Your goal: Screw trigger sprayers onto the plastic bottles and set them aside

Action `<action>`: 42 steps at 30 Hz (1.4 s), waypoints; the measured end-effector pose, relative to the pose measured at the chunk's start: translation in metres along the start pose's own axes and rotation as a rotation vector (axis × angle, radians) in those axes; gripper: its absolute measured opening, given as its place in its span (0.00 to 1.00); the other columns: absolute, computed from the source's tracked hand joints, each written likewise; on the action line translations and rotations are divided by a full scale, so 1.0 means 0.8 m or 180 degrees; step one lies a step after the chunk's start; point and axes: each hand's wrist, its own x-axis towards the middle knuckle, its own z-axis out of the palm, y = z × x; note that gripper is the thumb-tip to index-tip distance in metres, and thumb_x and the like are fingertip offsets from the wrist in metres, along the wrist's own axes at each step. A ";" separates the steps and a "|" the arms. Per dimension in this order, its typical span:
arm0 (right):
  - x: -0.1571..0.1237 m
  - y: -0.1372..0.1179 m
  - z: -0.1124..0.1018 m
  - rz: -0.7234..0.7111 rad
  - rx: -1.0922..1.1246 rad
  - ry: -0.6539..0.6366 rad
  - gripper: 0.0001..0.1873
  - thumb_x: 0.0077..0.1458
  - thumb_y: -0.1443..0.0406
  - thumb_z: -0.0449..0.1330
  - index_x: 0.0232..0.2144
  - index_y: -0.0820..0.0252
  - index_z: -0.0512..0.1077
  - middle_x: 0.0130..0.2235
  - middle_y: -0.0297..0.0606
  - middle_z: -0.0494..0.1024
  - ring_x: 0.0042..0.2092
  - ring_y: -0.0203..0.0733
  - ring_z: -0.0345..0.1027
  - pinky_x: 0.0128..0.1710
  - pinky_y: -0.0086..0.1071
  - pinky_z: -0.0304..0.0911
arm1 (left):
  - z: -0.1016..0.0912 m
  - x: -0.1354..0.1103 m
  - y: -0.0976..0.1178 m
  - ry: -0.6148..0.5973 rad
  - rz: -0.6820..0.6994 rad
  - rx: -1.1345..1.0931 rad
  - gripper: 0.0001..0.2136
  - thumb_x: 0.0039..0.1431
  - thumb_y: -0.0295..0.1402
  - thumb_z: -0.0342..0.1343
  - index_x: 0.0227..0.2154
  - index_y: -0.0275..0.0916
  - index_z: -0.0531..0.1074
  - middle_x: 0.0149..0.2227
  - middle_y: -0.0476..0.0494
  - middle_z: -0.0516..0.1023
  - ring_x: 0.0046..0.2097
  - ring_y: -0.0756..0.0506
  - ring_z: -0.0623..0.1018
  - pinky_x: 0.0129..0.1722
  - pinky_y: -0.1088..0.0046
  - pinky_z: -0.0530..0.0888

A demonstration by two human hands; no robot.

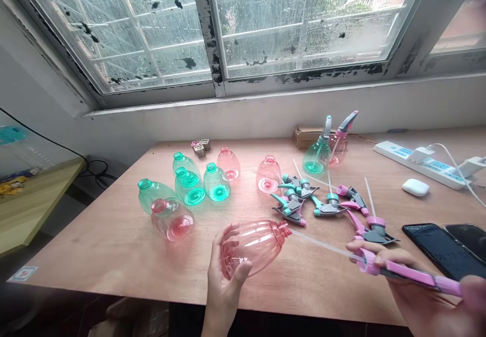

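My left hand (228,276) is wrapped round the base of a clear pink spray bottle (258,246), tilted on its side with its open neck to the right. In my right hand (410,281) is a pink and grey spray nozzle (412,274). Its thin clear tube (326,243) reaches left, and the tip is right at the bottle's mouth; whether it is inside I cannot tell. Beyond the hands lie several loose spray nozzles (330,205) in green, pink and grey, some with tubes sticking up.
Several open green bottles (192,187) and pink bottles (172,220) stand at the left and centre. Two bottles with nozzles fitted (317,155) stand by a cardboard box (304,137). On the right are a power strip (421,162), a white earbud case (415,187) and a phone (436,248).
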 end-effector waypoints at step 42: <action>-0.006 -0.007 0.135 0.1326 0.0553 0.0304 0.21 0.50 0.52 0.79 0.43 0.55 0.84 0.26 0.30 0.81 0.29 0.45 0.73 0.35 0.37 0.68 | 0.008 0.011 -0.012 -0.1092 -0.0533 0.0347 0.55 0.44 0.41 0.81 0.74 0.50 0.58 0.77 0.37 0.59 0.77 0.30 0.57 0.76 0.45 0.52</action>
